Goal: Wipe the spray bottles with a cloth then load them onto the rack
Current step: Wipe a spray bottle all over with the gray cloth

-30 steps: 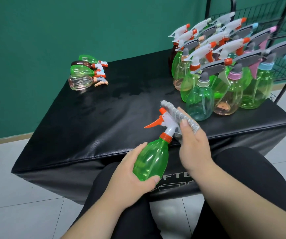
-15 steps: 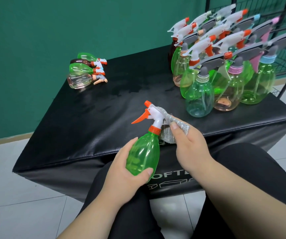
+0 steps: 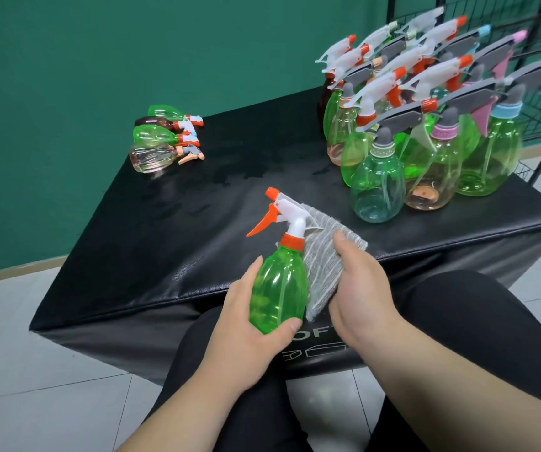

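at the upper left of the black counter (image 3: pixel 171 243), four small spray bottles (image 3: pixel 160 136) lie on their sides, close together: two green, one brown, one clear. low in the centre, the left hand (image 3: pixel 246 334) grips the belly of a see-through green spray bottle (image 3: pixel 278 288), held upright over the counter's near edge with its orange trigger pointing left. the right hand (image 3: pixel 360 295) pinches a grey cloth (image 3: pixel 322 256) against the bottle's right side, thumb on top. at the upper right, a crowd of upright bottles (image 3: pixel 378 190) stands with thin tubes inside, in front of the wire rack (image 3: pixel 523 17).
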